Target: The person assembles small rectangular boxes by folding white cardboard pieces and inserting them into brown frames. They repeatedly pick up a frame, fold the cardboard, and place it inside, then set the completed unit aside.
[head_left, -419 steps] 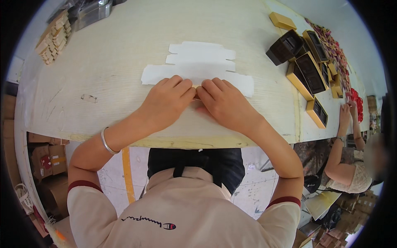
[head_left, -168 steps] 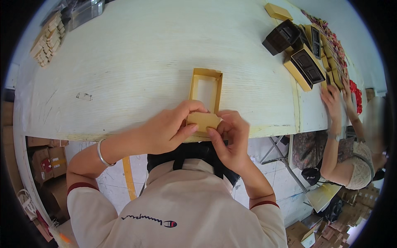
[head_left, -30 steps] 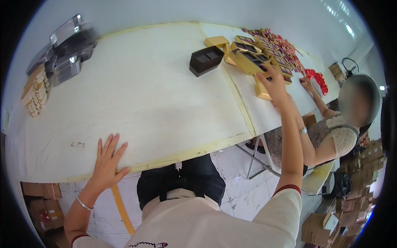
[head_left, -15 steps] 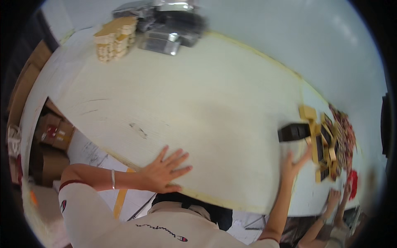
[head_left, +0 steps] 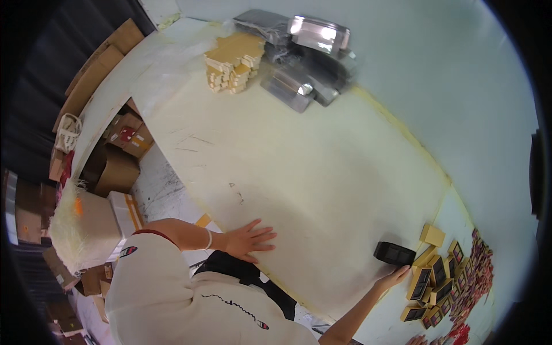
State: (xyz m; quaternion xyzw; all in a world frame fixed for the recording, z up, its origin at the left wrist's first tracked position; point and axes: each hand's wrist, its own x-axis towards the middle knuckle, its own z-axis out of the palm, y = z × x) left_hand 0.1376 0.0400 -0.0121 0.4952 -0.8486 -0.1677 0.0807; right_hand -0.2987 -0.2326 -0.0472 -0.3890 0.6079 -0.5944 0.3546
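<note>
My left hand (head_left: pixel 251 241) lies flat near the front edge of the pale table (head_left: pixel 299 172), fingers spread and holding nothing. At the right, my right hand (head_left: pixel 392 278) is at the lower right corner of a small black box (head_left: pixel 394 253) with dark panels on its face. Its fingers are together against the box, and part of the grip is hidden. Just right of this hand lies a loose heap of gold boxes (head_left: pixel 421 283), several with dark window-like fronts. One plain gold box (head_left: pixel 432 234) sits behind them.
Stacked gold-and-cream card pieces (head_left: pixel 234 60) stand at the far side, beside clear plastic trays (head_left: pixel 287 86) and dark wrapped packs. A pile of small reddish pieces (head_left: pixel 474 276) lies beyond the gold boxes. Cardboard boxes (head_left: pixel 118 169) are on the floor at left.
The view has swung and turned, so the table's contents sit differently in it. My right hand has come closer to the black box, its fingers now together. My left hand stays flat.
</note>
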